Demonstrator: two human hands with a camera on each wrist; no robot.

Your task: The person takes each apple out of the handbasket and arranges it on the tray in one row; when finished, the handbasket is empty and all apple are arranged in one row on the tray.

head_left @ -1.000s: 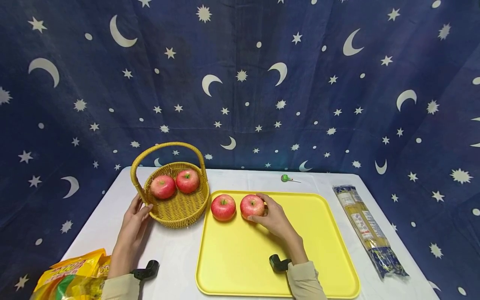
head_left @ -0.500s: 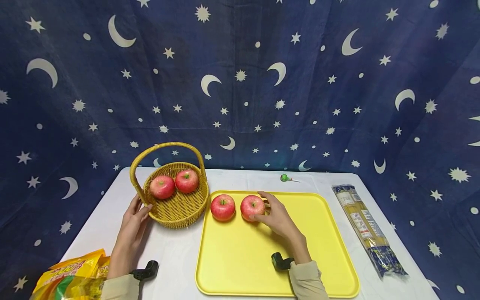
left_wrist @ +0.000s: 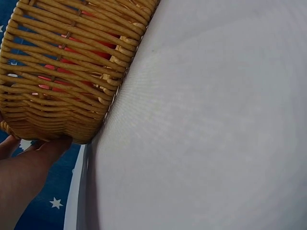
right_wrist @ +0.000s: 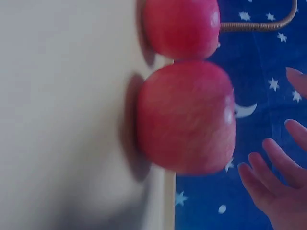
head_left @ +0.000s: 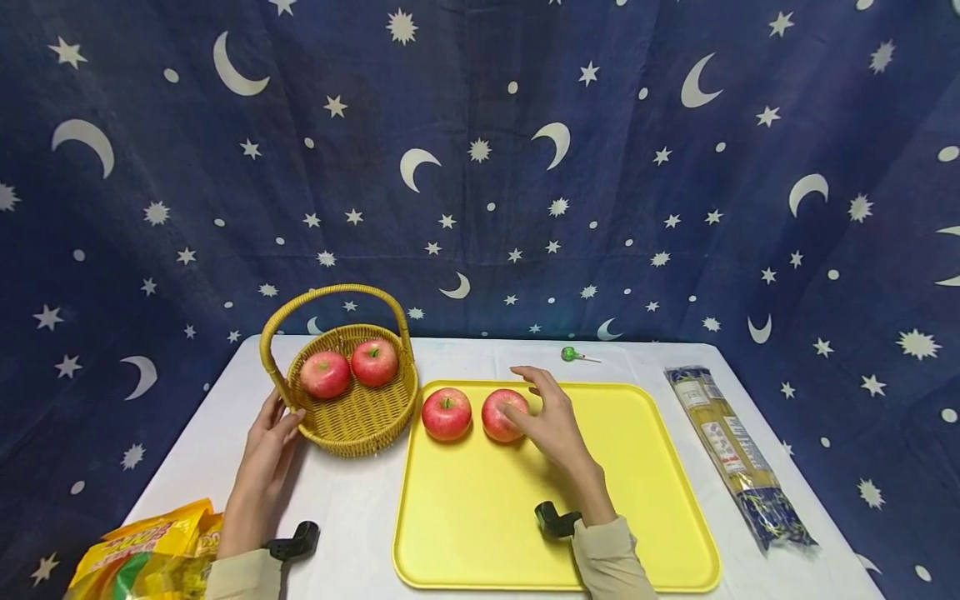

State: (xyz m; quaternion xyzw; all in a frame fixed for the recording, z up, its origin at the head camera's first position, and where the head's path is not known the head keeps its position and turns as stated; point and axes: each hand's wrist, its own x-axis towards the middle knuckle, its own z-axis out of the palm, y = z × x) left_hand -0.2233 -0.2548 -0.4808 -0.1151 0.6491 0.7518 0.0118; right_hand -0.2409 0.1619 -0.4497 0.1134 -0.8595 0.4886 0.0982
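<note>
A wicker basket point(head_left: 360, 429) with a tall arched handle stands at the left of the table, holding two red apples point(head_left: 326, 374). At its left side, my left hand point(head_left: 262, 450) holds it near the handle's foot; the thumb also touches the woven wall point(left_wrist: 62, 91) in the left wrist view. Two more red apples sit on a yellow tray point(head_left: 480, 517), a left one point(head_left: 447, 414) and a right one point(head_left: 504, 415). Over the right apple hovers my right hand point(head_left: 555, 429), its fingers spread. The right wrist view shows a gap between that hand point(right_wrist: 283, 187) and the apple point(right_wrist: 187, 117).
Yellow snack bags point(head_left: 150, 550) lie at the front left corner. Behind the tray is a green lollipop point(head_left: 570, 354). A long clear packet of noodles point(head_left: 727, 450) lies along the right edge. A dark blue star-and-moon cloth point(head_left: 480, 208) hangs behind the white table.
The right hand has loosened from the right apple, its fingers spreading and rising above it. That apple stays on the tray. The left hand and basket have not visibly moved.
</note>
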